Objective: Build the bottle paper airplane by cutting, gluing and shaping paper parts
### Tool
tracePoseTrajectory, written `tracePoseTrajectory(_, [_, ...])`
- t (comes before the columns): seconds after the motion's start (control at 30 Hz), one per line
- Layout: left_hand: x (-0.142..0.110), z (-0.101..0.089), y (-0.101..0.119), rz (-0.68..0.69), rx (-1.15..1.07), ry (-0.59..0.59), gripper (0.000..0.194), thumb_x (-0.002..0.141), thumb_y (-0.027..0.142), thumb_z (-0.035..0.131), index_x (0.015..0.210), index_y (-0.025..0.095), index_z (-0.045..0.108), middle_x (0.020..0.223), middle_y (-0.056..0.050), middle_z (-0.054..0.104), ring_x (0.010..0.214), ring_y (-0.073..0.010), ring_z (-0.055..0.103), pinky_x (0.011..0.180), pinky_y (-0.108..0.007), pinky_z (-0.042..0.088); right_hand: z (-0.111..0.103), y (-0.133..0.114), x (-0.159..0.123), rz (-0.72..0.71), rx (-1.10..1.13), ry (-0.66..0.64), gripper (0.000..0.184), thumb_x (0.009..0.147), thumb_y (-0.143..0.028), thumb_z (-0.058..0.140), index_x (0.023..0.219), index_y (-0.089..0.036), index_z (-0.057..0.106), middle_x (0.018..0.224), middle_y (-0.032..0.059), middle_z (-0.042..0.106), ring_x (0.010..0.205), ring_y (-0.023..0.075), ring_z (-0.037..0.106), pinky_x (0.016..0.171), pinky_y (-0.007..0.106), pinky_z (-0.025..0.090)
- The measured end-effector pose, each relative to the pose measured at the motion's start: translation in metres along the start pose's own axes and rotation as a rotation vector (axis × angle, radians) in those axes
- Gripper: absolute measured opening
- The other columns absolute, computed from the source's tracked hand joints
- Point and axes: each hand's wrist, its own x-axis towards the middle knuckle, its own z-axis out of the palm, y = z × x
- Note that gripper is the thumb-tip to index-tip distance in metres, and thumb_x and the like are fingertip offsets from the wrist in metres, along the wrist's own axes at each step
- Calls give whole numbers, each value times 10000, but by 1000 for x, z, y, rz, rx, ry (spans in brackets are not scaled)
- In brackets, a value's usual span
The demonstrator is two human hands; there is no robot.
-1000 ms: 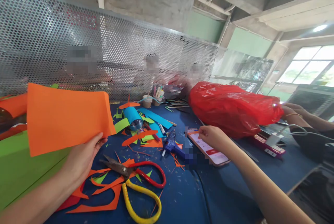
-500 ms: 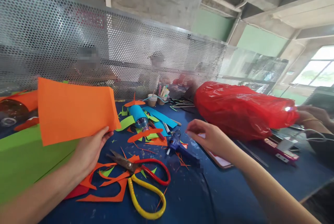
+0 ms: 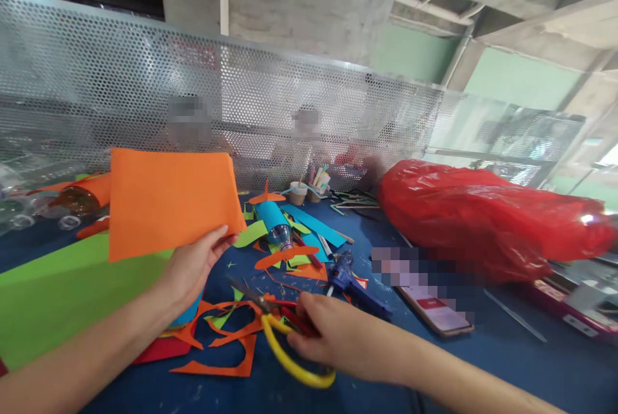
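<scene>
Raised above the table, a folded sheet of orange paper (image 3: 168, 205) is pinched at its right lower corner by my left hand (image 3: 193, 272). My right hand (image 3: 323, 330) has its fingers closed round the red handle of a pair of scissors (image 3: 294, 362). The other handle, yellow, loops out below the fingers. The dark blades point left over orange paper scraps (image 3: 241, 362). Beyond the hands lies a small plane-like bottle (image 3: 274, 221) wrapped in blue paper, with orange and green paper pieces on it. A blue glue gun (image 3: 357, 285) rests just beyond my right hand.
Green sheets (image 3: 58, 298) lie under my left arm. A phone (image 3: 429, 298) and a large red plastic bag (image 3: 483, 221) are on the right. Plastic bottles (image 3: 29, 201) stand at the far left. Cups (image 3: 298, 192) of pens sit by the perforated metal screen (image 3: 270, 85).
My right hand has moved down and left and taken hold of the scissors, which lay on the table. My left hand still holds the orange paper. The view has turned slightly left.
</scene>
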Motion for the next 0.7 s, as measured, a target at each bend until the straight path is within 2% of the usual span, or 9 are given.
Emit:
tracePoseTrajectory(0.1, [3, 4, 14, 24, -45, -32, 243, 943, 273, 623, 1156, 156, 604, 1111, -68, 635, 890, -198, 652, 749, -376, 569, -12, 10, 1, -11, 442, -56, 239, 821, -408, 577, 874, -179, 539, 752, 1, 561, 665, 142, 521, 564, 239, 387])
tracePoseTrajectory(0.17, [3, 8, 24, 26, -68, -31, 219, 942, 257, 625, 1134, 152, 612, 1082, -62, 643, 864, -188, 655, 730, -360, 572, -14, 15, 3, -81, 732, -21, 248, 773, -376, 633, 873, -195, 496, 727, -42, 483, 629, 104, 453, 559, 216, 368])
tracePoseTrajectory(0.27, [2, 18, 33, -3, -89, -21, 138, 939, 208, 627, 1057, 136, 632, 991, -41, 660, 788, -161, 660, 685, -322, 576, -13, 20, 9, -217, 922, 73, 326, 750, -384, 709, 865, -204, 464, 763, -46, 456, 646, 93, 433, 600, 219, 382])
tracePoseTrajectory(0.37, [0, 30, 36, -30, -107, -28, 73, 923, 138, 632, 993, 122, 645, 912, -23, 674, 730, -143, 664, 661, -300, 579, -14, 19, 9, -354, 879, 95, 420, 811, -572, 658, 893, -212, 457, 791, -23, 467, 684, 117, 460, 687, 268, 447])
tracePoseTrajectory(0.47, [-2, 41, 36, -18, -138, -43, 102, 875, 48, 638, 944, 118, 665, 869, -24, 700, 719, -147, 680, 682, -304, 589, -20, 8, 4, -477, 662, 94, 546, 871, -749, 388, 891, -211, 481, 850, 31, 506, 764, 159, 491, 760, 311, 473])
tracePoseTrajectory(0.53, [-2, 46, 36, 8, -158, -51, 117, 818, 13, 651, 868, 114, 685, 826, -42, 717, 703, -155, 687, 696, -292, 592, -23, -1, 2, -477, 530, 100, 603, 901, -754, 233, 869, -208, 487, 823, 38, 512, 727, 158, 481, 721, 304, 474])
tracePoseTrajectory(0.7, [0, 52, 43, 92, -175, -33, 122, 729, 30, 668, 792, 133, 691, 761, -43, 716, 652, -139, 670, 655, -229, 582, -19, -6, 12, -401, 384, 204, 597, 958, -676, 148, 805, -203, 478, 678, 18, 513, 586, 138, 485, 543, 263, 452])
